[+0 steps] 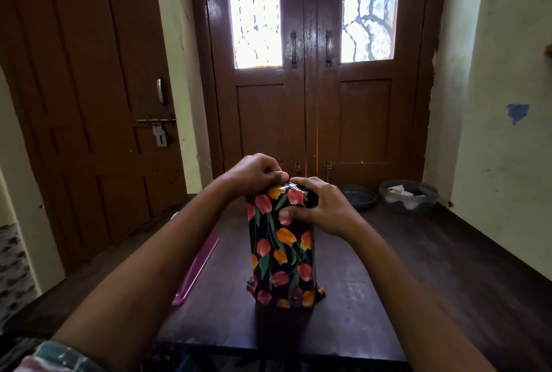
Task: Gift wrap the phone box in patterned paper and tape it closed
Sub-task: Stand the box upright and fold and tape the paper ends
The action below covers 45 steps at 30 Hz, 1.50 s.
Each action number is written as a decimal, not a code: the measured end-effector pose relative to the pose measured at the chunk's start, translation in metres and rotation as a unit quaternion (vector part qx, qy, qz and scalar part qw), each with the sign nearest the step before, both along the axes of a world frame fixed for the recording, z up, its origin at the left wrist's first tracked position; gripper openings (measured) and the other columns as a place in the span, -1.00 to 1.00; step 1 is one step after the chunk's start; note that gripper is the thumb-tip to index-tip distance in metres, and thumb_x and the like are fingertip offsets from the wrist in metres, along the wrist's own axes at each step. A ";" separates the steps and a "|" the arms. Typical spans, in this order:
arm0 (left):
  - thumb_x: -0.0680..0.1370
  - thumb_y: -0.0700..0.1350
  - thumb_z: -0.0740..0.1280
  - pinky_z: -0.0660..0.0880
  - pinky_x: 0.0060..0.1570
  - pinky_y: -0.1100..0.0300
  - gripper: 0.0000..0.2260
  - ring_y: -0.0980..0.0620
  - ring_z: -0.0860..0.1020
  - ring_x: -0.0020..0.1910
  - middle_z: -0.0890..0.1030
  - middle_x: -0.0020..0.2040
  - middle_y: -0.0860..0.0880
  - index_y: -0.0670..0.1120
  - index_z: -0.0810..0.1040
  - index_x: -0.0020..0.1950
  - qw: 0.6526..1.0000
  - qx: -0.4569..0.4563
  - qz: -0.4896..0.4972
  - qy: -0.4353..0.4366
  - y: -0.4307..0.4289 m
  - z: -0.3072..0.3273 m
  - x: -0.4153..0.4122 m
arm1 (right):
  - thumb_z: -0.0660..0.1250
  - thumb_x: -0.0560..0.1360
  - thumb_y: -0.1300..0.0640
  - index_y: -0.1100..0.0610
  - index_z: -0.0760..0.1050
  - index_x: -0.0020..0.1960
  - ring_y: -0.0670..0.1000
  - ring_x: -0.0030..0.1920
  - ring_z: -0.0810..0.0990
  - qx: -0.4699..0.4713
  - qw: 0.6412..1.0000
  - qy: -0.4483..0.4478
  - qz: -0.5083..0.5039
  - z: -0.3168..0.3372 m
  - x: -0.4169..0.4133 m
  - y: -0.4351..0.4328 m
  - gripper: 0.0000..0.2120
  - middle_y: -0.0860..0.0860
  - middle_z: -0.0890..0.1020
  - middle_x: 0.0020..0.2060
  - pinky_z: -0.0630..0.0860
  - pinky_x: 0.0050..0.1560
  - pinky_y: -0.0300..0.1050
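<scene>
Black floral-wrapped phone box (pixel 282 252) upright; left hand (pixel 254 173) grip pinched on tape (pixel 289 186), right hand (pixel 322 207) clamped round it

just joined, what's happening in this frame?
A person is finishing a gift wrap. The phone box, fully covered in floral paper, stands on end on the dark table. The right hand grips its upper part, thumb on the front face. The left hand pinches what looks like clear tape at the top fold.
</scene>
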<state>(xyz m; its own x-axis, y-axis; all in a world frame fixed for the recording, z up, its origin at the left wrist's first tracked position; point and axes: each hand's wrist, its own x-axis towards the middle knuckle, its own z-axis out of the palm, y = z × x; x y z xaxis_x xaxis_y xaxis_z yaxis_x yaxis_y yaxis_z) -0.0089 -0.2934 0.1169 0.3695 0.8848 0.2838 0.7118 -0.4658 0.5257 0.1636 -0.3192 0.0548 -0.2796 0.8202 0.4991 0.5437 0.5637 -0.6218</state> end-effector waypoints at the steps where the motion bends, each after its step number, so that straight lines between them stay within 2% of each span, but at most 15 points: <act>1: 0.56 -0.05 0.28 0.47 -0.24 0.34 -0.84 0.14 0.53 -0.16 0.54 -0.10 0.01 -0.13 0.54 -0.06 1.000 -0.004 0.000 0.005 0.000 0.001 0.000 | 0.50 0.29 -0.11 0.07 0.34 0.39 -0.03 0.23 0.45 0.001 1.000 -0.005 0.001 0.000 0.000 -0.001 -0.26 -0.02 0.46 0.24 0.46 0.22 -0.03; 7: 0.53 -0.09 0.33 0.42 -0.29 0.37 -0.89 0.15 0.52 -0.18 0.54 -0.11 0.02 -0.06 0.51 -0.18 0.999 -0.026 0.014 0.032 -0.001 0.005 0.004 | 0.49 0.31 -0.08 0.09 0.28 0.43 -0.04 0.25 0.41 -0.025 0.999 -0.030 0.014 0.004 0.002 -0.008 -0.22 -0.01 0.41 0.29 0.44 0.17 -0.15; 9: 0.50 -0.11 0.37 0.42 -0.28 0.33 -0.93 0.15 0.50 -0.16 0.52 -0.07 0.01 -0.04 0.50 -0.10 0.999 -0.044 0.021 0.000 -0.002 0.006 0.003 | 0.49 0.29 -0.08 0.09 0.25 0.45 -0.02 0.30 0.39 -0.048 0.998 -0.032 0.025 0.008 0.004 -0.010 -0.18 0.01 0.40 0.32 0.42 0.20 -0.15; 12: 0.45 -0.12 0.44 0.41 -0.30 0.28 -0.70 0.10 0.48 -0.14 0.46 -0.06 0.03 -0.02 0.38 0.08 0.992 -0.102 0.037 -0.070 -0.003 0.008 -0.001 | 0.45 0.18 -0.21 0.05 0.06 0.51 0.08 0.41 0.29 -0.107 0.993 -0.014 0.038 0.015 0.006 -0.014 0.03 0.05 0.30 0.43 0.32 0.37 0.05; 14: 0.44 -0.10 0.45 0.41 -0.32 0.27 -0.66 0.10 0.47 -0.16 0.45 -0.07 0.02 -0.03 0.37 0.11 0.988 -0.121 0.062 -0.078 -0.003 0.010 0.001 | 0.42 0.16 -0.25 0.03 -0.03 0.53 0.09 0.45 0.21 -0.095 0.995 -0.031 0.014 0.018 0.004 -0.018 0.09 0.06 0.21 0.47 0.24 0.41 0.05; 16: 0.44 -0.08 0.45 0.46 -0.28 0.25 -0.66 0.07 0.48 -0.13 0.46 -0.04 0.00 -0.04 0.40 0.12 0.985 -0.137 0.079 -0.070 -0.005 0.013 0.002 | 0.42 0.23 -0.25 0.07 0.02 0.52 0.06 0.46 0.19 -0.026 0.997 -0.062 -0.027 0.017 -0.002 -0.021 0.03 0.04 0.19 0.48 0.22 0.41 -0.01; 21: 0.44 -0.10 0.45 0.49 -0.24 0.25 -0.76 0.06 0.52 -0.12 0.52 -0.05 -0.04 -0.08 0.50 0.05 0.983 -0.145 0.066 -0.096 -0.004 0.009 -0.003 | 0.33 0.45 -0.16 0.08 0.29 0.43 0.01 0.37 0.37 0.119 0.981 -0.126 -0.083 0.009 -0.017 -0.026 -0.36 0.01 0.39 0.39 0.37 0.31 -0.05; 23: 0.47 -0.14 0.42 0.47 -0.30 0.28 -0.88 0.09 0.52 -0.21 0.54 -0.12 -0.04 -0.10 0.51 -0.07 0.981 -0.133 0.059 -0.125 -0.005 0.003 -0.005 | 0.25 0.52 -0.10 0.04 0.31 0.42 0.00 0.39 0.34 0.162 0.971 -0.149 -0.095 0.003 -0.020 -0.030 -0.49 0.00 0.38 0.39 0.33 0.31 -0.06; 26: 0.50 -0.13 0.39 0.44 -0.36 0.35 -0.91 0.13 0.52 -0.26 0.54 -0.19 0.00 -0.09 0.50 -0.14 0.980 -0.097 0.038 -0.168 -0.005 -0.005 -0.008 | 0.17 0.56 -0.09 0.04 0.29 0.43 -0.01 0.44 0.26 0.190 0.961 -0.174 -0.102 -0.001 -0.018 -0.033 -0.53 0.00 0.36 0.41 0.21 0.37 -0.15; 30: 0.57 -0.15 0.28 0.51 -0.33 0.41 -0.84 0.17 0.56 -0.21 0.58 -0.13 -0.02 -0.18 0.50 0.12 0.970 -0.115 -0.008 -0.213 -0.012 -0.010 -0.014 | 0.19 0.56 -0.08 0.06 0.35 0.40 -0.02 0.43 0.28 0.187 0.963 -0.170 -0.090 0.000 -0.017 -0.029 -0.55 0.01 0.39 0.39 0.20 0.37 -0.17; 33: 0.56 -0.10 0.29 0.52 -0.11 0.33 -0.74 0.11 0.55 -0.03 0.57 0.05 -0.03 -0.16 0.52 0.21 0.983 -0.089 -0.020 -0.161 -0.018 -0.008 -0.023 | 0.21 0.55 -0.07 0.07 0.36 0.39 -0.02 0.42 0.29 0.168 0.970 -0.159 -0.082 -0.001 -0.016 -0.026 -0.55 0.01 0.40 0.38 0.24 0.37 -0.11; 36: 0.47 0.05 0.37 0.49 0.09 0.20 -0.56 0.09 0.50 0.13 0.51 0.17 0.04 -0.02 0.44 0.33 0.981 -0.158 -0.059 -0.097 -0.022 -0.008 -0.039 | 0.21 0.55 -0.07 0.06 0.35 0.40 -0.01 0.42 0.29 0.145 0.970 -0.178 -0.082 0.004 -0.013 -0.024 -0.55 0.00 0.39 0.39 0.26 0.36 -0.08; 38: 0.42 0.01 0.41 0.48 0.12 0.17 -0.45 0.06 0.47 0.20 0.46 0.24 0.04 0.03 0.35 0.39 0.978 -0.183 -0.086 -0.056 -0.024 -0.014 -0.047 | 0.22 0.55 -0.07 0.05 0.36 0.39 -0.01 0.41 0.30 0.131 0.969 -0.194 -0.081 0.008 -0.012 -0.022 -0.55 -0.01 0.40 0.38 0.28 0.35 -0.05; 41: 0.48 -0.16 0.39 0.51 0.08 0.22 -0.54 0.07 0.47 0.22 0.47 0.23 0.02 0.00 0.38 0.35 0.986 -0.119 -0.104 -0.060 -0.023 -0.022 -0.051 | 0.27 0.52 -0.05 0.03 0.38 0.37 -0.01 0.40 0.33 0.104 0.976 -0.183 -0.060 0.013 -0.010 -0.021 -0.56 -0.02 0.42 0.36 0.32 0.36 0.01; 45: 0.47 -0.17 0.39 0.53 0.03 0.23 -0.59 0.11 0.51 0.15 0.53 0.17 0.04 -0.01 0.45 0.30 0.986 -0.106 -0.110 -0.073 -0.026 -0.022 -0.052 | 0.28 0.52 0.03 0.07 0.39 0.35 0.02 0.32 0.42 0.086 0.981 -0.167 -0.042 0.014 -0.010 -0.023 -0.58 0.00 0.42 0.36 0.39 0.29 0.01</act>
